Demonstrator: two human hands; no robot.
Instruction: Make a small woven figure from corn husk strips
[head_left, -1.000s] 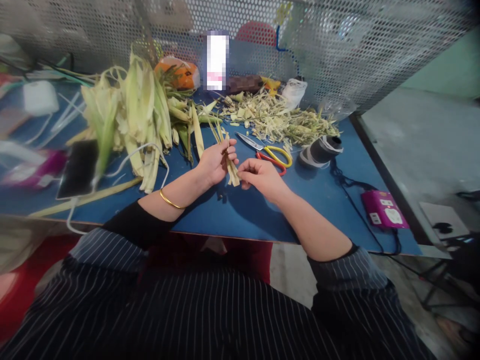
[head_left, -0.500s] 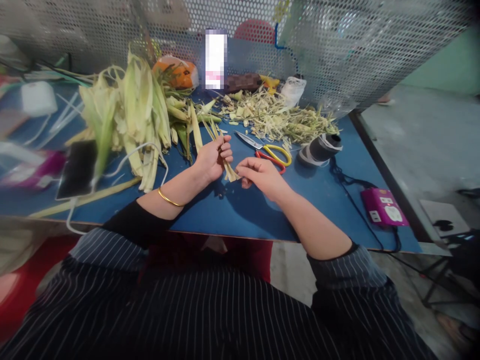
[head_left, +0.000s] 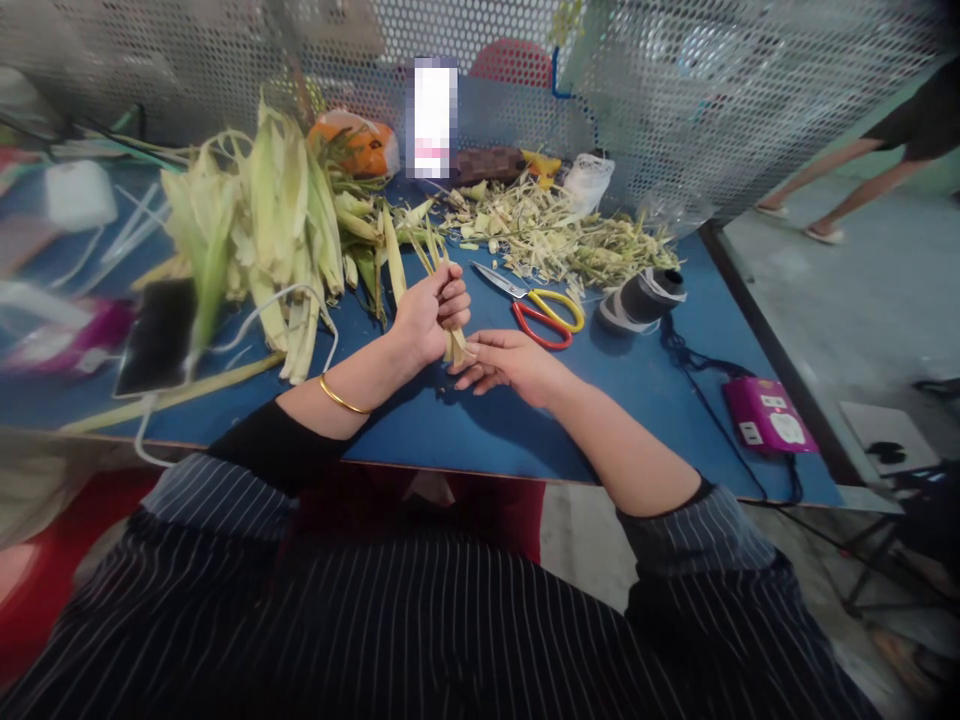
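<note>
I'm watching left hand clenching husk strips, right hand pinching their near ends between thumb and forefinger, scissors lying just right

My left hand, on a bare forearm angling in from the left, is curled into a closed fist, while my right hand reaches across just below it, fingers loosely extended, tips touching it.

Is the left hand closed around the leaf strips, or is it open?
Closed. The left hand curls its fingers around the leaf strips, which stick out above and below the fist.
</note>
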